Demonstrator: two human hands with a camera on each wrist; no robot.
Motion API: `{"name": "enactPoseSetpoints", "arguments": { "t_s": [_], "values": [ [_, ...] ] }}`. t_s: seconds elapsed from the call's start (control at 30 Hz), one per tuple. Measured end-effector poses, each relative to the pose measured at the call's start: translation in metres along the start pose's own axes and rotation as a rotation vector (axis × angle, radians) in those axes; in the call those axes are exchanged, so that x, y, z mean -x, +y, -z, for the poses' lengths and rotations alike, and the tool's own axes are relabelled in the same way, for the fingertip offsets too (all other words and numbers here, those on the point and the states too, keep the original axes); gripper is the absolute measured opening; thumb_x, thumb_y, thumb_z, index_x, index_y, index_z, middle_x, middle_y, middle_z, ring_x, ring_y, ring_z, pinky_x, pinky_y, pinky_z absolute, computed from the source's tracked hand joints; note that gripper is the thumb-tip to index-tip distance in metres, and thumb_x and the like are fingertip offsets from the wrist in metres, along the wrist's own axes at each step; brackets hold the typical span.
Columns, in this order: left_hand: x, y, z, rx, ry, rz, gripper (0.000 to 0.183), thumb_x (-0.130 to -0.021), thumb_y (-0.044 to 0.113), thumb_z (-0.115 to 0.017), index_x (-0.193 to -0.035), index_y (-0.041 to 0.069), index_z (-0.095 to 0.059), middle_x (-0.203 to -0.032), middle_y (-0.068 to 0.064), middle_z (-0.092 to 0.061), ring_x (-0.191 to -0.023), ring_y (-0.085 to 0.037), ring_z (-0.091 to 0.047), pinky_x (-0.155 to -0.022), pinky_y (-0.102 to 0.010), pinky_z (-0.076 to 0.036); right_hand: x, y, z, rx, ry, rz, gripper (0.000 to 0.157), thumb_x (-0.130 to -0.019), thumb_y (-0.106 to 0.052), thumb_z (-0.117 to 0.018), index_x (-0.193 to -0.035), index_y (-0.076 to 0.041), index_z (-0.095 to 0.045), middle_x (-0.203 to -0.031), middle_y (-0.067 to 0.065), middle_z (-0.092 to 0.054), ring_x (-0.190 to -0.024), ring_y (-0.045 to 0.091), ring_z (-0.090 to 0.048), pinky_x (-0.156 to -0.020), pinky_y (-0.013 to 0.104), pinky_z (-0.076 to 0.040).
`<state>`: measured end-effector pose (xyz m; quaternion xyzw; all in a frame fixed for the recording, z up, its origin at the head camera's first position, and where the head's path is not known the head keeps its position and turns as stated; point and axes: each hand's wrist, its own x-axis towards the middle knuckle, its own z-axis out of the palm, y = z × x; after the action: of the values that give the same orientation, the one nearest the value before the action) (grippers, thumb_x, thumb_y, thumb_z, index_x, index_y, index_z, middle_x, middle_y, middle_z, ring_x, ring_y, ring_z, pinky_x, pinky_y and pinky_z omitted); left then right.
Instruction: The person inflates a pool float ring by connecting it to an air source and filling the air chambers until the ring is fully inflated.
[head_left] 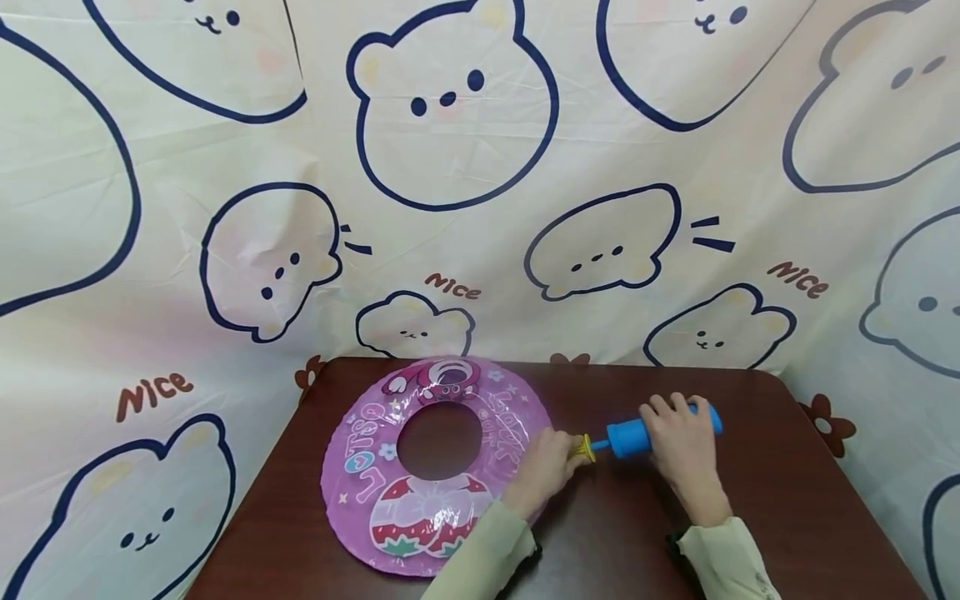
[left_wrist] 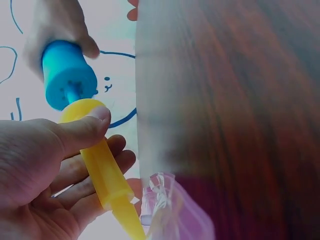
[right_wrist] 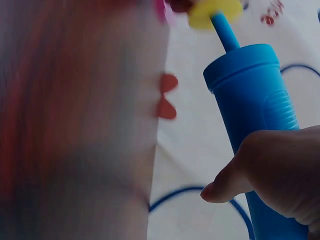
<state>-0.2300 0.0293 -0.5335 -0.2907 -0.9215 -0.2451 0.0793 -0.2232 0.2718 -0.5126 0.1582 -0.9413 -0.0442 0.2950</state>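
One blue pump [head_left: 627,438] is right of the swim ring [head_left: 354,500]; the right hand [head_left: 684,446] grips it, the left hand [head_left: 542,468] holds its yellow end [left_wrist: 106,172].

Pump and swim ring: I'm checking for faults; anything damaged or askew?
Nothing stands out: the purple ring lies rounded on the table; the blue pump, partly covered by the right hand, shows no visible damage.
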Motion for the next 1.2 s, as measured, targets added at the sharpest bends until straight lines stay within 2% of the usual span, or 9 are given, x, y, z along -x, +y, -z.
{"name": "enactPoseSetpoints", "arguments": {
  "t_s": [0.17,0.3,0.4,0.57,0.73,0.8,0.9,1.07,1.2],
  "values": [
    [-0.001,0.000,0.002,0.013,0.024,-0.018,0.015,-0.095,0.028,-0.082,-0.090,0.015,-0.081,-0.069,0.006,-0.067,-0.060,-0.007,-0.046,-0.059,-0.017,-0.042,-0.002,-0.018,-0.009,-0.018,0.049,0.054,0.053,-0.061,-0.010,-0.101,-0.106,-0.006,-0.073,-0.105,0.015,-0.072,-0.099,0.040,-0.062,-0.092,0.063,-0.050],
    [-0.001,-0.001,0.002,0.029,0.031,-0.025,0.014,-0.096,0.027,-0.082,-0.098,0.014,-0.083,-0.071,0.006,-0.068,-0.061,-0.006,-0.046,-0.059,-0.016,-0.042,-0.001,-0.017,-0.011,-0.045,0.072,0.053,0.060,-0.055,-0.013,-0.104,-0.107,-0.008,-0.074,-0.105,0.013,-0.073,-0.100,0.038,-0.063,-0.096,0.062,-0.049],
    [-0.001,-0.003,0.002,0.020,0.035,-0.042,0.013,-0.097,0.028,-0.081,-0.095,0.015,-0.082,-0.069,0.007,-0.067,-0.060,-0.004,-0.044,-0.059,-0.015,-0.041,0.001,-0.003,-0.006,-0.057,0.062,0.017,0.064,-0.052,-0.014,-0.106,-0.108,-0.010,-0.075,-0.106,0.012,-0.073,-0.103,0.038,-0.062,-0.099,0.062,-0.048],
    [0.001,-0.006,0.001,-0.002,0.039,-0.076,0.014,-0.097,0.029,-0.080,-0.089,0.017,-0.079,-0.068,0.008,-0.067,-0.059,-0.002,-0.041,-0.058,-0.013,-0.040,0.008,0.038,0.011,-0.077,0.070,-0.073,0.065,-0.049,-0.006,-0.105,-0.106,-0.005,-0.075,-0.105,0.016,-0.074,-0.105,0.042,-0.060,-0.102,0.063,-0.046],
    [0.002,-0.006,0.000,-0.006,0.015,-0.059,0.016,-0.096,0.030,-0.081,-0.086,0.019,-0.077,-0.069,0.010,-0.067,-0.059,-0.002,-0.042,-0.059,-0.014,-0.041,0.016,0.062,0.022,-0.094,0.085,-0.123,0.060,-0.049,0.000,-0.100,-0.103,-0.003,-0.074,-0.102,0.019,-0.073,-0.102,0.043,-0.059,-0.102,0.065,-0.044],
    [0.001,-0.005,-0.001,0.011,-0.002,-0.050,0.015,-0.096,0.030,-0.081,-0.087,0.019,-0.078,-0.069,0.010,-0.068,-0.059,-0.002,-0.043,-0.059,-0.013,-0.042,0.017,0.063,0.022,-0.085,0.048,-0.110,0.060,-0.050,-0.002,-0.101,-0.104,-0.004,-0.074,-0.102,0.018,-0.073,-0.101,0.043,-0.060,-0.101,0.066,-0.043],
    [0.000,-0.003,-0.002,0.032,-0.030,-0.035,0.014,-0.097,0.031,-0.080,-0.089,0.019,-0.080,-0.071,0.010,-0.069,-0.060,-0.002,-0.044,-0.060,-0.012,-0.042,0.015,0.057,0.021,-0.063,-0.051,-0.063,0.059,-0.053,-0.008,-0.101,-0.105,-0.004,-0.074,-0.103,0.017,-0.074,-0.100,0.042,-0.064,-0.096,0.067,-0.046],
    [0.000,-0.001,-0.002,0.033,-0.042,-0.019,0.014,-0.097,0.031,-0.081,-0.088,0.019,-0.080,-0.070,0.011,-0.067,-0.060,-0.002,-0.045,-0.060,-0.011,-0.042,0.006,0.038,0.011,-0.065,-0.216,0.008,0.054,-0.059,-0.019,-0.096,-0.107,-0.006,-0.076,-0.102,0.014,-0.078,-0.091,0.037,-0.069,-0.086,0.060,-0.053],
    [0.000,0.000,-0.002,0.011,-0.044,-0.023,0.016,-0.097,0.031,-0.080,-0.088,0.019,-0.079,-0.070,0.011,-0.067,-0.060,-0.002,-0.046,-0.060,-0.012,-0.042,0.002,0.019,0.004,-0.072,-0.277,0.044,0.049,-0.060,-0.023,-0.095,-0.103,-0.009,-0.076,-0.094,0.009,-0.078,-0.081,0.031,-0.069,-0.080,0.054,-0.055]
  ]
}}
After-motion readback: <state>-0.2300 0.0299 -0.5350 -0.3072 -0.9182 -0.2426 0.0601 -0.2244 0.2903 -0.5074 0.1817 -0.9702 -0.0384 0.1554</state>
